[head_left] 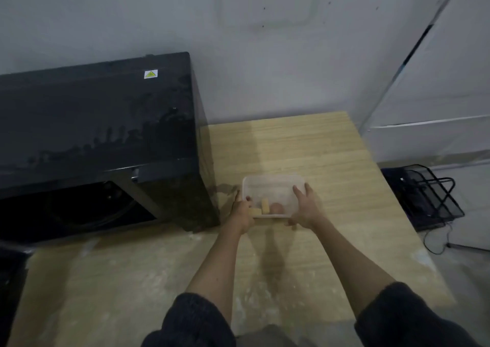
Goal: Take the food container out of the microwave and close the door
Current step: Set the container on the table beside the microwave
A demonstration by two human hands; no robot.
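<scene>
Food container (pixel 273 187) — clear rectangular plastic, both hands gripping its ends, left (pixel 242 211), right (pixel 305 209) — woodgrain table (pixel 331 156).

Microwave (pixel 100 124): glossy black casing, with a small yellow-and-white warning sticker (pixel 151 74) on top. Table (pixel 305 145): light wood-grain pattern, pale beige with whitish smudges. Food container (pixel 273 187): translucent clear-white plastic; contents are tan and orange-brown pieces. Sleeves (pixel 397 317): dark charcoal knit. Wire rack (pixel 429 195): black mesh. Wall (pixel 238 28): pale grey-white.
</scene>
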